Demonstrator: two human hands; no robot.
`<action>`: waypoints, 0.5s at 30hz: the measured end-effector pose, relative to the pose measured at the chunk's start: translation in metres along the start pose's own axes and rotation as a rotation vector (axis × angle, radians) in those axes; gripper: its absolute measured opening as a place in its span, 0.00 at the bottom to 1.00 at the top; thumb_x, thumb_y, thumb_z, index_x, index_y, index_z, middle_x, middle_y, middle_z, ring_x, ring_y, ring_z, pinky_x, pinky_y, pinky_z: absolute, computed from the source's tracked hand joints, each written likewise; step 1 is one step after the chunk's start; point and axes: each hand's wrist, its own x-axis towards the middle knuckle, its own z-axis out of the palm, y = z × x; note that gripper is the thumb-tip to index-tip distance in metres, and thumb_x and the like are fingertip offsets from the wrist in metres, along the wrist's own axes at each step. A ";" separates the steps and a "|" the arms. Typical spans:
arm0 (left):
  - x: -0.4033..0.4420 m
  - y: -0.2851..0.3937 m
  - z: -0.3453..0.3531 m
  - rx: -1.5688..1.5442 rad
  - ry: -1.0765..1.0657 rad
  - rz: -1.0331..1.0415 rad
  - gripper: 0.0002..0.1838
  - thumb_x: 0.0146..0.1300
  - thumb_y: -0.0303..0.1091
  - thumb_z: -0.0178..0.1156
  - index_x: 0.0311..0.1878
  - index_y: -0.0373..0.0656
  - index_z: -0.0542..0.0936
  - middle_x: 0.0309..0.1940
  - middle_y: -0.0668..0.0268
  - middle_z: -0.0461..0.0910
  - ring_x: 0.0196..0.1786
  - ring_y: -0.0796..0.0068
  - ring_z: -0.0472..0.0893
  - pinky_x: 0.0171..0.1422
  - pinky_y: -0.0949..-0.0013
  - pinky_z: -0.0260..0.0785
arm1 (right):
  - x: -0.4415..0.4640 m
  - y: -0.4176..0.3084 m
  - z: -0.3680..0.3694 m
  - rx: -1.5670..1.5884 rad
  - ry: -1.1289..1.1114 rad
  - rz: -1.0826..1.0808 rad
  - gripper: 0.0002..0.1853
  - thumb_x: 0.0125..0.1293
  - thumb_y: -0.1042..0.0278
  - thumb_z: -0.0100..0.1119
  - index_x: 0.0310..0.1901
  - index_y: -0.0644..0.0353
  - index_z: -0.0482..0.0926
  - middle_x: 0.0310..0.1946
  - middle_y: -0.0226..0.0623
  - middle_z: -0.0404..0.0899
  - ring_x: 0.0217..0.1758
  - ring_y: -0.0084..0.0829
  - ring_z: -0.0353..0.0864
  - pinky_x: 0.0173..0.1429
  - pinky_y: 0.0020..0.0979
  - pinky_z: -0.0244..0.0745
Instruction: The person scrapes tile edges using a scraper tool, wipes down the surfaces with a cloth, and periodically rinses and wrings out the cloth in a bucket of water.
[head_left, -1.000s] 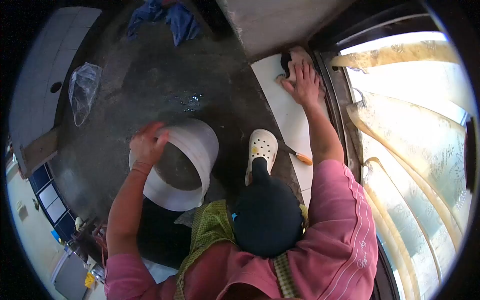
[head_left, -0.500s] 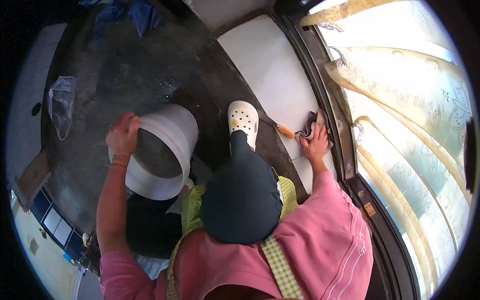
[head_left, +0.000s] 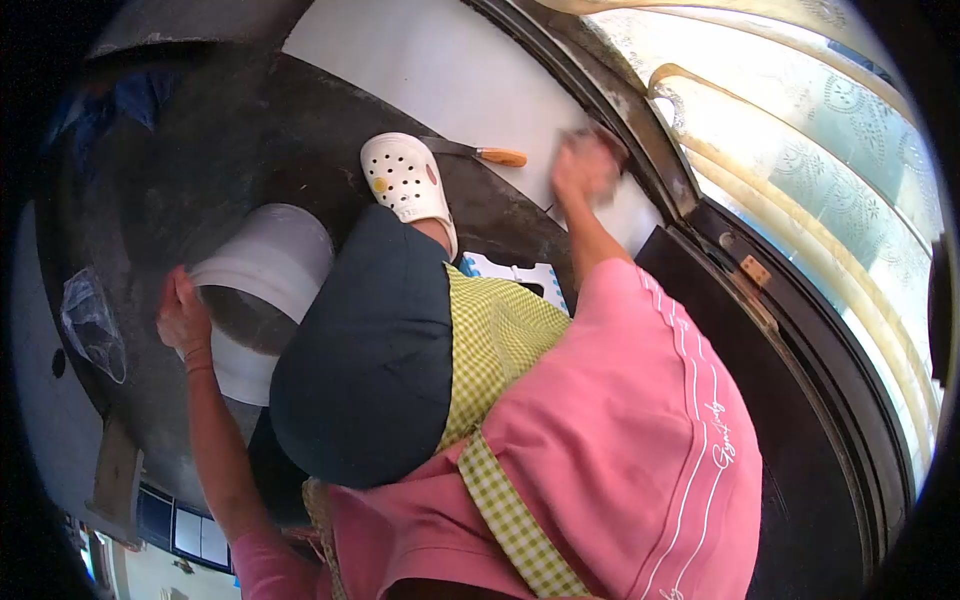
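Plastic bag (head_left: 93,325), clear and crumpled, lies on the floor (head_left: 300,125) at your far left. Next to it, your left hand (head_left: 184,315) grasps the rim of a white bucket (head_left: 285,240), tilted with its mouth toward you. Then comes your white clog (head_left: 403,175); just beside its toe lies a tool with orange handle (head_left: 500,156). Farther right, your right hand (head_left: 585,168) is upon a dark cloth (head_left: 612,143) over white tiles (head_left: 470,70); it is blurred, so I cannot tell whether its fingers are closed.
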 end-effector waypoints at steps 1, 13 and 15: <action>0.000 -0.002 0.000 -0.056 0.009 0.022 0.22 0.63 0.55 0.46 0.45 0.52 0.81 0.41 0.61 0.81 0.42 0.51 0.79 0.43 0.55 0.70 | 0.008 -0.032 -0.055 0.265 -0.089 -0.216 0.33 0.54 0.53 0.54 0.64 0.47 0.62 0.68 0.39 0.53 0.72 0.46 0.45 0.66 0.64 0.40; -0.008 0.038 -0.027 -0.002 0.012 -0.123 0.18 0.58 0.56 0.54 0.39 0.55 0.82 0.38 0.61 0.81 0.41 0.55 0.80 0.44 0.57 0.71 | -0.102 -0.310 -0.155 0.354 -0.027 -1.586 0.25 0.64 0.47 0.46 0.64 0.31 0.62 0.71 0.27 0.49 0.74 0.38 0.44 0.70 0.56 0.39; -0.009 0.041 -0.028 0.007 0.011 -0.141 0.18 0.57 0.57 0.54 0.38 0.55 0.82 0.37 0.62 0.81 0.40 0.55 0.80 0.43 0.57 0.71 | -0.096 -0.303 -0.155 0.345 -0.045 -1.747 0.24 0.64 0.48 0.47 0.63 0.31 0.63 0.70 0.26 0.51 0.73 0.37 0.45 0.70 0.54 0.40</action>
